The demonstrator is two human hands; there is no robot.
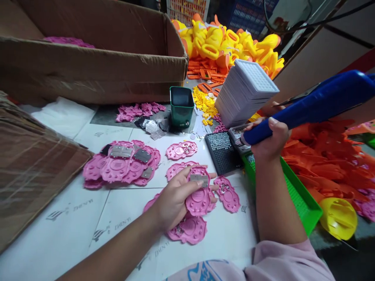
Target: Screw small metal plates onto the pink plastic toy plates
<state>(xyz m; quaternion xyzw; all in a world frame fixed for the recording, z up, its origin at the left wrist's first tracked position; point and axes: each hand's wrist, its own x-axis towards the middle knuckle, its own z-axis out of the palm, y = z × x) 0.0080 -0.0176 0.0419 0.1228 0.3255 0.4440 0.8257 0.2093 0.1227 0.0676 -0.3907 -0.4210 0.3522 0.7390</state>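
Pink plastic plate [199, 193] is clamped under my left hand [175, 201]; my right hand [271, 138], above to the right, grips tightly a blue screwdriver [316, 105].

A white tabletop [73, 230] of printed sheets fills the view. A large cardboard box [96, 58] stands at eleven o'clock. Stacked crates [246, 13] and dim clutter lie at one o'clock.
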